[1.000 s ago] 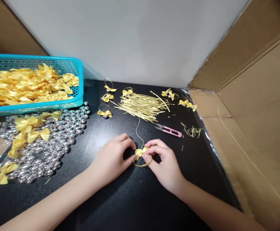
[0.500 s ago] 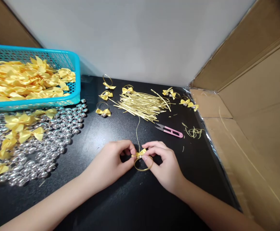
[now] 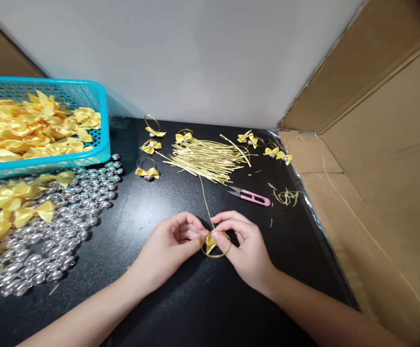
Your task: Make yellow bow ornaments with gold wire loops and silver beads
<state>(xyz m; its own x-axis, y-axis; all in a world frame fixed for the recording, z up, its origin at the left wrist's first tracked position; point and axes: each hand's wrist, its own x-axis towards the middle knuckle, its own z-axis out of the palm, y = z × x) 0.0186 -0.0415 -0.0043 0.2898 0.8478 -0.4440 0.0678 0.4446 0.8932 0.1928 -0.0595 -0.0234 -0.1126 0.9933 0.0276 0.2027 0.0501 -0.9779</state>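
Note:
Between my two hands is a yellow ribbon bow (image 3: 210, 243), partly covered by my fingers. A thin gold ring (image 3: 215, 256) loops around and below it. My left hand (image 3: 176, 243) is closed, its thumb and fingertips pinching at the bow's left side. My right hand (image 3: 244, 248) is closed too, thumb and index finger pinching the bow and cord at the top of the ring. From the fingertips a thin gold cord (image 3: 205, 200) runs up toward a pile of gold cord pieces (image 3: 206, 159). Exactly what each fingertip grips is partly hidden.
Pink thread snips (image 3: 249, 196) lie beyond my right hand, near cord scraps (image 3: 287, 196). Several finished-looking bows with rings, such as one bow (image 3: 147, 172), lie around the pile. Silver beads (image 3: 51, 250) spread at left, before a blue basket (image 3: 103, 125) of bows. Cardboard (image 3: 383, 168) stands at right.
The bow has turned between my fingers and now hangs inside the ring. My left fingertips have moved in closer to my right ones. The view has shifted slightly, moving the tabletop things left.

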